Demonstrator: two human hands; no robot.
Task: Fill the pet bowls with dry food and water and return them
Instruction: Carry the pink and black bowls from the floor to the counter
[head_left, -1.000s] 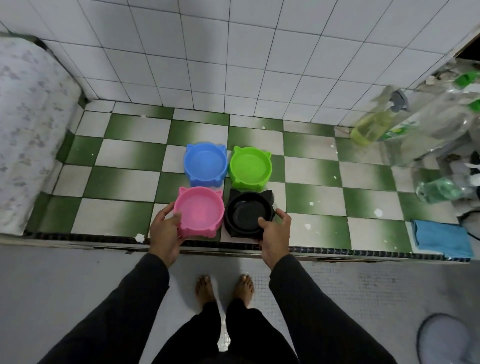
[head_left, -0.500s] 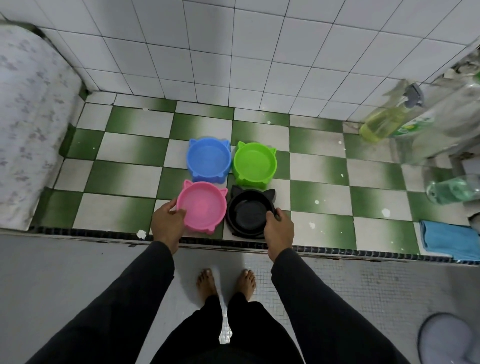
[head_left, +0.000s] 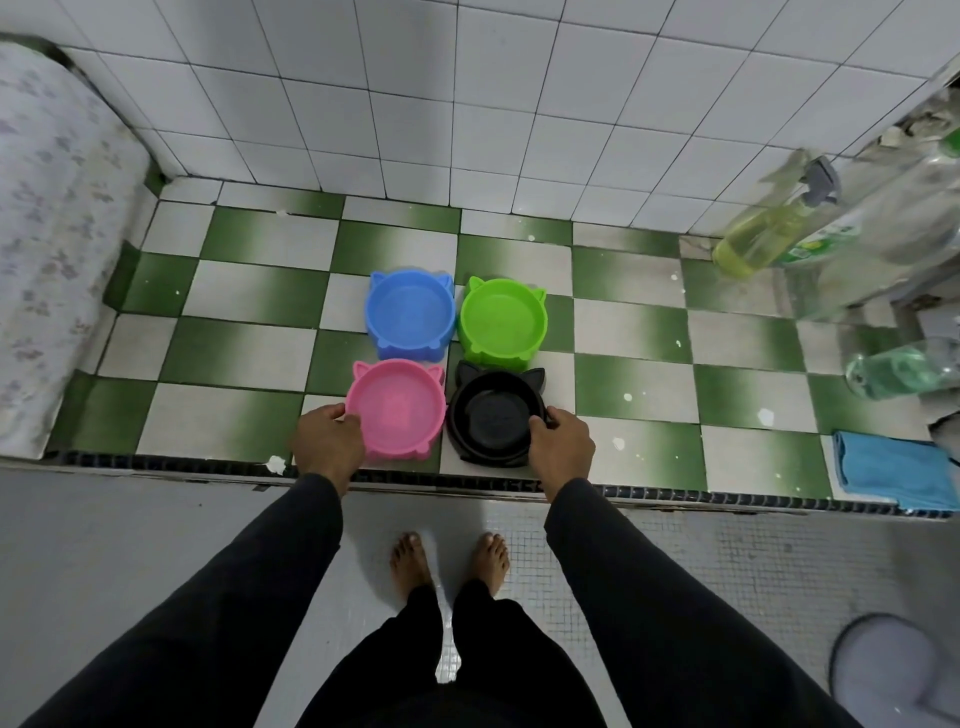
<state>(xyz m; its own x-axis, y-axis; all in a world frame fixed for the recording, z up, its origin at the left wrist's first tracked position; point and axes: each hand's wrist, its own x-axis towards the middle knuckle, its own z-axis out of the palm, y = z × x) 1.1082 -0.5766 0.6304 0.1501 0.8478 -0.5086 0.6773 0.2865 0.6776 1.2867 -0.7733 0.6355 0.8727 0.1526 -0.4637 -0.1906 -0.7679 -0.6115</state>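
Observation:
Several cat-eared pet bowls sit in a square on the green and white checked ledge (head_left: 634, 395). A blue bowl (head_left: 410, 315) and a green bowl (head_left: 503, 320) form the far row. The pink bowl (head_left: 397, 408) and black bowl (head_left: 493, 418) are nearest me. My left hand (head_left: 328, 439) grips the left rim of the pink bowl. My right hand (head_left: 562, 444) grips the right rim of the black bowl, thumb over the edge. All bowls look empty.
A spray bottle (head_left: 769, 234) of yellow liquid and clear plastic bottles (head_left: 904, 366) stand at the right. A blue cloth (head_left: 893, 467) lies at the ledge's right end. A patterned cloth bundle (head_left: 52, 223) fills the left. My bare feet (head_left: 449, 561) stand on grey floor below.
Both hands have closed tighter on the rims of the pink and black bowls. The bowls have stayed roughly in place; my view has shifted slightly.

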